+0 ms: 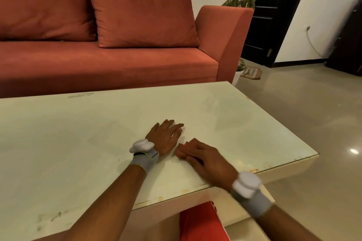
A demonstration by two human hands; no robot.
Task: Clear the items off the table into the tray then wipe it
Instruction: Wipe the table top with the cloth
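- On the pale desk (78, 133), near its front edge, the left hand (166, 135) lay flat with fingers spread, holding nothing
- Just beside it the right hand (205, 160) rested on the glass, fingers loosely bent and a little blurred, with nothing visible in it
- The tray and any cloth were out of view, so the step in hand was probably the wipe
- To wipe well: take a cloth, press evenly, overlap the strokes, and go over the smudges (49, 219) at the near left

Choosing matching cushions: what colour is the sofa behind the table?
Rust red; the sofa shows best in the head view.
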